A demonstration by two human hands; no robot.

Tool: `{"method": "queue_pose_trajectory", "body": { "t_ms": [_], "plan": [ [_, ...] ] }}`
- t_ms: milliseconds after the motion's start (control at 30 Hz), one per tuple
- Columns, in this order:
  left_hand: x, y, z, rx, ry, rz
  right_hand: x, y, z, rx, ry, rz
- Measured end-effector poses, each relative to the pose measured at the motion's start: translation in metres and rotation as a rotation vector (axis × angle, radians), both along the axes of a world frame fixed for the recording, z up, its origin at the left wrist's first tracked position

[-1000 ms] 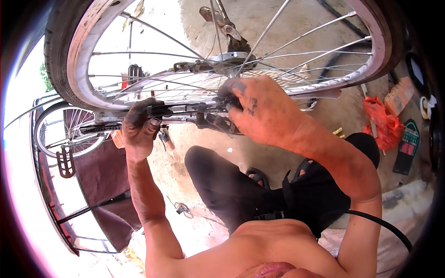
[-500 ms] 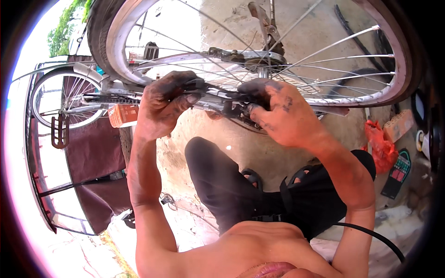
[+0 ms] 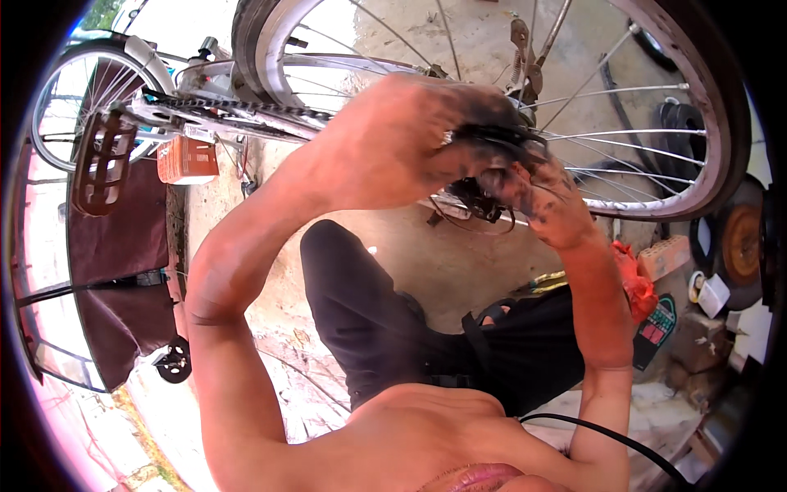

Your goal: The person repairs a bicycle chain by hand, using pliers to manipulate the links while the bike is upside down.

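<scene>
In the head view, my left hand (image 3: 410, 135) reaches across to the hub of a bicycle wheel (image 3: 709, 156), its blackened fingers bent around a dark part there. Close against it, my right hand (image 3: 557, 197) is closed, greasy fingers curled in from the right. What lies between the two sets of fingers is hidden. Just below them hangs the dark rear derailleur (image 3: 475, 201). From the crank, a black chain (image 3: 238, 107) runs right and disappears behind my left forearm and hand. A brown pedal (image 3: 100, 164) sticks out at the left.
Another wheel (image 3: 49, 107) stands at the far left, near an orange-red box (image 3: 187, 160). On the right lie a red plastic bag (image 3: 630, 283), a perforated brick (image 3: 664, 258) and a dark green-edged case (image 3: 656, 332). A round brown-centred object (image 3: 742, 234) sits at the right edge.
My left hand has moved right, from the chain side over to the hub, and now meets my right hand. My right hand has shifted right and slightly down. The view has shifted too.
</scene>
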State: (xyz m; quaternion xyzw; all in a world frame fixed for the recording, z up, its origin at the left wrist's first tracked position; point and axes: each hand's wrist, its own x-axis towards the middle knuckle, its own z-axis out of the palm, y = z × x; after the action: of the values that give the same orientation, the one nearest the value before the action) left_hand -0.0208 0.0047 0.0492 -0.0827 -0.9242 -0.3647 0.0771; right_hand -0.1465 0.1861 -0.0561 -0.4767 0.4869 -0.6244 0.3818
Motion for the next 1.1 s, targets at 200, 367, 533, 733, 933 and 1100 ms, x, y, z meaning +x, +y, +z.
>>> {"method": "queue_pose_trajectory", "body": {
  "t_ms": [200, 367, 533, 733, 933, 1100],
  "plan": [
    [-0.006, 0.007, -0.007, 0.115, -0.005, -0.013, -0.007, 0.015, -0.013, -0.117, 1.254, -0.214],
    [0.011, -0.016, -0.018, 0.303, -0.179, 0.261, 0.008, 0.008, -0.001, 0.134, 0.373, -0.201],
    [0.026, -0.018, -0.034, -0.118, -0.235, 0.211, 0.007, 0.006, 0.002, 0.108, -0.259, -0.033],
    [0.027, -0.011, -0.041, -0.284, -0.273, 0.25, 0.004, 0.004, -0.005, 0.059, -0.398, 0.077],
    [0.021, -0.011, -0.052, -0.125, -0.215, 0.203, 0.003, 0.005, -0.004, 0.064, -0.371, 0.053],
    [0.018, -0.006, -0.051, 0.068, -0.168, 0.251, 0.003, 0.006, -0.005, 0.066, -0.363, 0.053]
  ]
}}
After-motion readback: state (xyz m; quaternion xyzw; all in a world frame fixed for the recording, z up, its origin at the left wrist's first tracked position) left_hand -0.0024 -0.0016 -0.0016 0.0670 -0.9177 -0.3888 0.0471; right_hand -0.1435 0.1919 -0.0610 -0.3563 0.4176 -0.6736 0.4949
